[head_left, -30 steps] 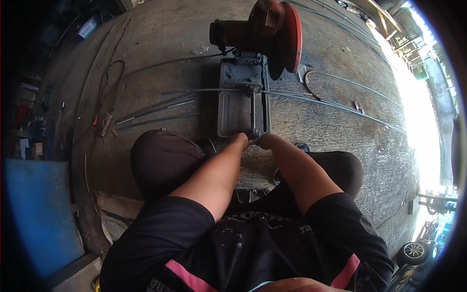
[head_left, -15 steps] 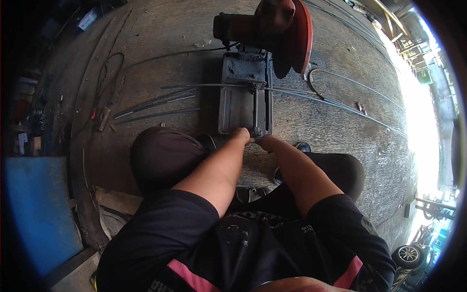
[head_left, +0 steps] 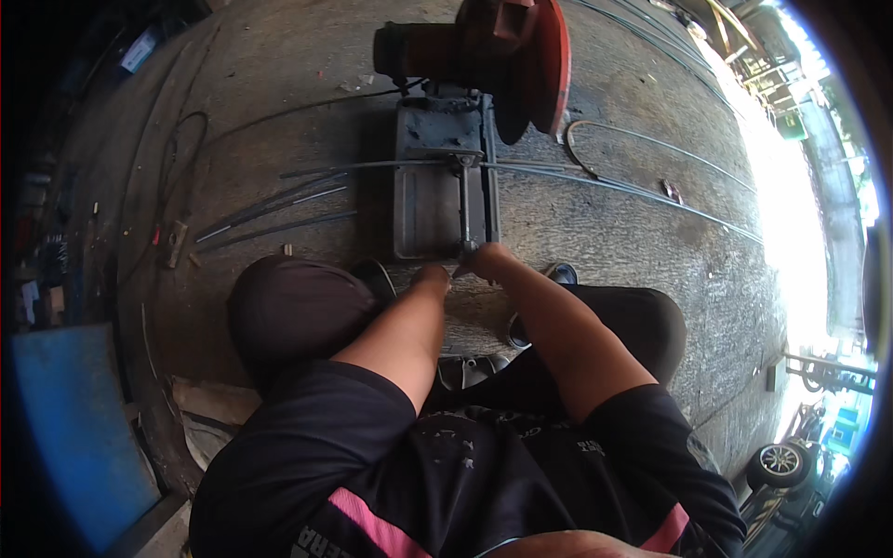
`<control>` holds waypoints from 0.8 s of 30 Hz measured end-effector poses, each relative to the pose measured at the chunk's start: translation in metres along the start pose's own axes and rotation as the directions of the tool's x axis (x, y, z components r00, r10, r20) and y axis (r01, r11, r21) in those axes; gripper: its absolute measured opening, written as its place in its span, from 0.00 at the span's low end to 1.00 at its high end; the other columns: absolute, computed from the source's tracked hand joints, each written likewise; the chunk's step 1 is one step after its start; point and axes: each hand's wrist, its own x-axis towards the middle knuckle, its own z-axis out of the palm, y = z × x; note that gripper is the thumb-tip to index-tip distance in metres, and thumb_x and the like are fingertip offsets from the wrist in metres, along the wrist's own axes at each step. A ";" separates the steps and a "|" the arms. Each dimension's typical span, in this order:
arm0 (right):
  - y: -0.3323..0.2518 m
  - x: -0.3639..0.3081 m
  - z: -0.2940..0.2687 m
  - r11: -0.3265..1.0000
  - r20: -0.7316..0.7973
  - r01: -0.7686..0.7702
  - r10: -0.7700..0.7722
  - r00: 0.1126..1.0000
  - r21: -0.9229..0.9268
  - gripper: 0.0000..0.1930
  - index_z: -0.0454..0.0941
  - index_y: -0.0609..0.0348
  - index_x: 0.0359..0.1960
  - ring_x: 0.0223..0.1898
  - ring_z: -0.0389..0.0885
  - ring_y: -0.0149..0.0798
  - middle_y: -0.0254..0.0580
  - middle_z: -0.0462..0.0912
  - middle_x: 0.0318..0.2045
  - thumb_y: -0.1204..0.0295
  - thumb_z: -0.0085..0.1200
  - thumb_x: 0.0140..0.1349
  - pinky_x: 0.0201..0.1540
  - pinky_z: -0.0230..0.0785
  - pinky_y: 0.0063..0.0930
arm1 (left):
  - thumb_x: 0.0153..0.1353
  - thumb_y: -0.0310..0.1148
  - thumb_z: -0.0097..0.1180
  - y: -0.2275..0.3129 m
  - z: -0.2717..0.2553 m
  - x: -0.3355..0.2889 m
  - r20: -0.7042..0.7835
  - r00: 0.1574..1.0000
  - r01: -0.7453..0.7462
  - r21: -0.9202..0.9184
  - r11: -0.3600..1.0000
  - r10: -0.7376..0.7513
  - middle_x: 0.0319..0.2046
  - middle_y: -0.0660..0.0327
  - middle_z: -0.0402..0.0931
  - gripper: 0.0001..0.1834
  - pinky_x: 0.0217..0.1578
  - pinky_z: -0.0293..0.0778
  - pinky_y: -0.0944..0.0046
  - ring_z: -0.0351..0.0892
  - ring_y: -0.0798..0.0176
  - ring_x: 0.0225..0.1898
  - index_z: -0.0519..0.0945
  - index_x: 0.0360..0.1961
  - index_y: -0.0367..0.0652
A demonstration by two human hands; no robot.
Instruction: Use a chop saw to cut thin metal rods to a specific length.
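A cut-off saw stands on the floor ahead of me, its red motor and blade guard (head_left: pixel 549 70) raised above a grey metal base (head_left: pixel 423 219). Along the base runs the threaded rod of a vise (head_left: pixel 466 205). A thin metal rod (head_left: pixel 372 166) lies crosswise in the vise. My right hand (head_left: pixel 486 260) is closed round the crank at the rod's near end, its fingertips partly hidden. Close beside it, just nearer to me, is my left hand (head_left: pixel 431 278). Its fingers are mostly hidden, and I cannot make out whether they touch the crank.
Several loose metal rods (head_left: pixel 279 228) lie left of the saw, and long rods (head_left: pixel 651 195) stretch away to the right. A black cable (head_left: pixel 307 110) trails leftward from the saw. My bent knees flank the base. A blue panel (head_left: pixel 84 428) stands at the lower left.
My left hand has drawn back from the crank toward me, while my right hand has moved forward onto it. The whole view has shifted slightly; the saw stays raised.
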 end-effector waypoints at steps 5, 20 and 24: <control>-0.001 -0.004 -0.003 0.952 0.340 -0.258 0.191 0.921 0.165 0.27 0.72 0.66 0.50 0.32 0.83 0.44 0.48 0.80 0.42 0.55 0.59 0.58 0.34 0.79 0.40 | 0.54 0.44 0.60 -0.018 0.024 0.064 0.050 0.992 -0.121 0.175 0.977 0.114 0.48 0.49 0.76 0.21 0.50 0.72 0.56 0.75 0.50 0.52 0.82 0.41 0.39; 0.038 -0.004 -0.011 0.969 0.451 -0.231 0.246 0.858 -0.091 0.15 0.72 0.58 0.51 0.43 0.81 0.46 0.45 0.76 0.48 0.73 0.44 0.63 0.35 0.78 0.41 | 0.58 0.46 0.50 0.011 -0.057 -0.015 -0.002 0.974 0.180 -0.608 0.773 -0.228 0.53 0.43 0.71 0.24 0.56 0.67 0.52 0.71 0.45 0.56 0.79 0.47 0.36; 0.039 0.005 0.007 0.967 0.338 -0.240 0.200 0.920 0.081 0.19 0.68 0.58 0.54 0.39 0.82 0.46 0.50 0.77 0.47 0.77 0.42 0.60 0.33 0.78 0.41 | 0.59 0.60 0.48 0.015 -0.053 -0.032 0.019 0.994 0.102 -0.425 0.899 -0.103 0.62 0.45 0.61 0.37 0.63 0.57 0.53 0.58 0.47 0.65 0.72 0.56 0.37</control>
